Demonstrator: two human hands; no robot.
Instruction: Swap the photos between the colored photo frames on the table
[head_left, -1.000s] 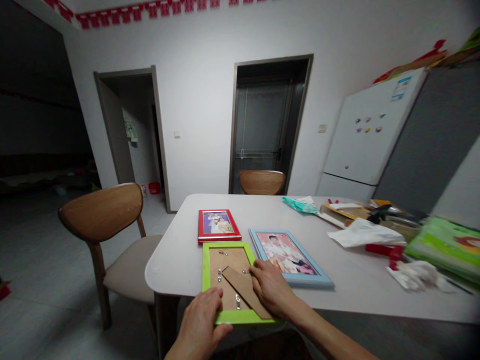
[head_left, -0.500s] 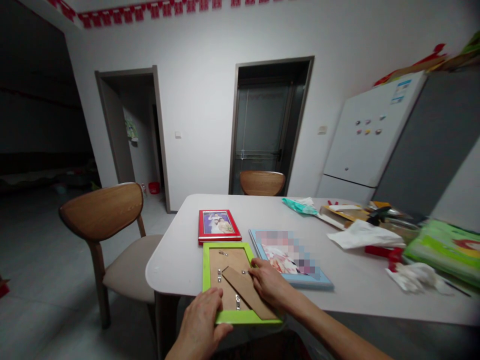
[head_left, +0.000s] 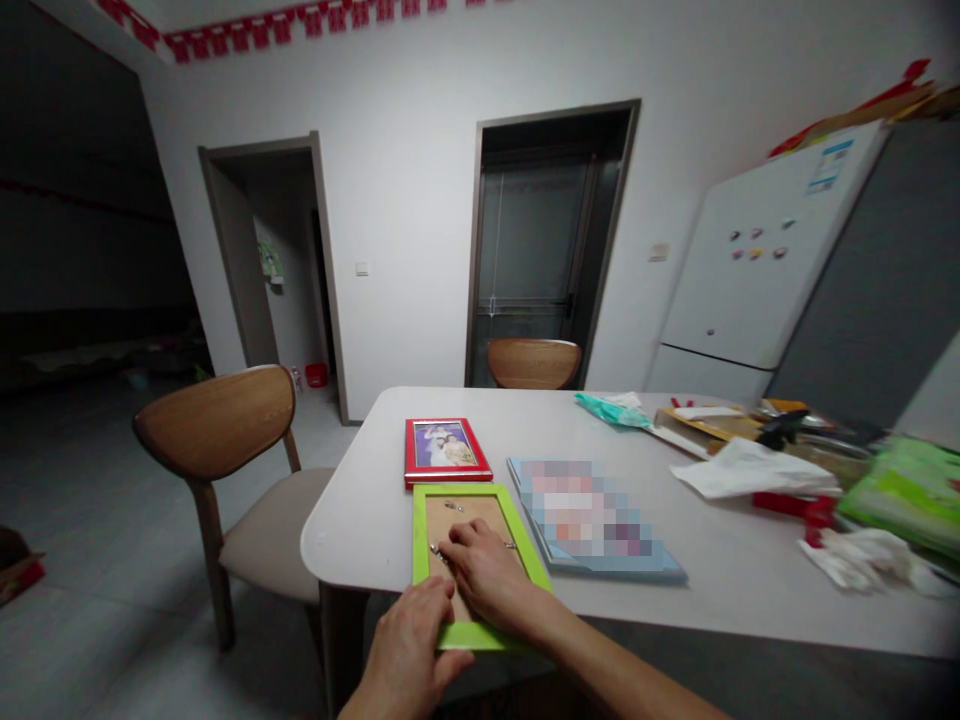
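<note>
Green frame [head_left: 421,530]: back up, at the table's [head_left: 352,535] near edge
Left hand [head_left: 409,635]: fingers curled, gripping the frame's near left corner
Right hand [head_left: 491,578]: fingers bunched, tips at a metal clip [head_left: 436,551], pinch unclear

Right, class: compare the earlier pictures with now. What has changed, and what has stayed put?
The right hand has moved left across the back of the green frame, leaving its right side, and is now at the metal clip on the left. The stand leg no longer shows. The left hand stays at the frame's lower left corner; the red frame and blue frame lie as they were.
</note>
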